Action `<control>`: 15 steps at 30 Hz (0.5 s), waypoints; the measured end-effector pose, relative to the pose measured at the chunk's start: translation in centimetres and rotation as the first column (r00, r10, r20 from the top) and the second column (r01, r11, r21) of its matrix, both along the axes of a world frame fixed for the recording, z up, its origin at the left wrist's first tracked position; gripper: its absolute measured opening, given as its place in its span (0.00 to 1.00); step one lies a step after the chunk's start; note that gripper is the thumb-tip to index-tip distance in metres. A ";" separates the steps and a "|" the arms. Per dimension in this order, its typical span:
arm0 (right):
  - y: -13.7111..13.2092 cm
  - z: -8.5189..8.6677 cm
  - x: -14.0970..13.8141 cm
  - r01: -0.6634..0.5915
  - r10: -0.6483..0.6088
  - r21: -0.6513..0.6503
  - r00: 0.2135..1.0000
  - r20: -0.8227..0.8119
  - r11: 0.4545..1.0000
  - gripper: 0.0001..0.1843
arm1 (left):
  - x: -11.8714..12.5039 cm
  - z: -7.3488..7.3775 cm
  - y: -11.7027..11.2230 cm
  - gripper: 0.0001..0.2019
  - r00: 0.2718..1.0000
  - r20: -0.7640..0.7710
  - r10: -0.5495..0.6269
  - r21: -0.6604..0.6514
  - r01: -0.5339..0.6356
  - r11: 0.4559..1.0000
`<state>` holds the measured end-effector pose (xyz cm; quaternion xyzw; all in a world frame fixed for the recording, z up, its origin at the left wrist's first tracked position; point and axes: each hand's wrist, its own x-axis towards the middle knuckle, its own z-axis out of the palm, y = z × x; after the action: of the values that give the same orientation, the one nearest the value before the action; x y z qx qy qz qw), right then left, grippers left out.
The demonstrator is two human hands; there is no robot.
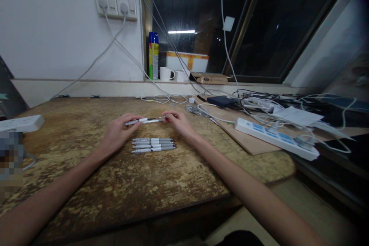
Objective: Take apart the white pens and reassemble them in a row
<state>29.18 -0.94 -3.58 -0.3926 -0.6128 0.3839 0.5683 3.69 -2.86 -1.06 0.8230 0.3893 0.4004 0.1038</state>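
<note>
Several white-and-grey pens (152, 145) lie side by side in a row on the worn wooden table, on the near side of my hands. Beyond that row, my left hand (119, 130) has its thumb and fingers closed around the left end of a slim pen (143, 119). My right hand (176, 121) pinches at the right end, thumb against fingers. Between the hands a thin dark length and a second white-grey pen body (154, 121) show close together. Whether they are joined or separate is too small to tell.
A white power strip (276, 138) and tangled cables (259, 103) lie on a brown board (230, 134) at right. Another power strip (21, 123) sits at far left. A spray can (153, 55) and white mug (165, 73) stand on the windowsill.
</note>
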 end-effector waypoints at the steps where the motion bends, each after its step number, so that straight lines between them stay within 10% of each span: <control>1: 0.1 0.0 0.1 0.030 -0.030 0.003 0.999 -0.028 1.000 0.08 | -0.1 0.0 0.1 0.19 1.000 0.010 0.014 -0.001 -0.014 1.000; 15: -0.9 0.7 -0.2 -0.067 0.065 -0.022 0.994 -0.086 0.998 0.09 | 0.1 -0.1 0.1 0.20 1.000 0.014 0.001 -0.054 -0.001 0.999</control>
<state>29.00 -1.88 -2.90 -0.3625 -0.5959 0.4264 0.5760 3.75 -2.79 -1.19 0.8169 0.3997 0.3955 0.1285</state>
